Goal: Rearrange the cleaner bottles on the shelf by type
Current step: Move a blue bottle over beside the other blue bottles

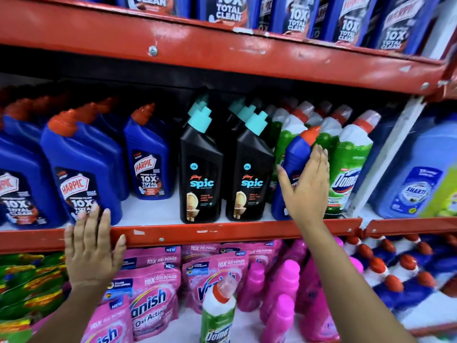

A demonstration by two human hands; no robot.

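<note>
Right hand (306, 186), centre-right of frame: fingers spread, palm flat against blue Harpic bottle (294, 157) standing among green Domex bottles (351, 164); grasp not closed. Left hand (92, 246), lower left: open, flat on red shelf edge (197, 233), holding nothing. Black Spic bottles (201, 169) at centre.

We are in a shop aisle: red metal shelves (222, 55) hold packed rows of identical branded cleaners, with blue Harpic bottles (81, 174), black Spic bottles (201, 169), green Domex bottles (351, 169) and pink Vanish pouches (148, 300) stacked below.
</note>
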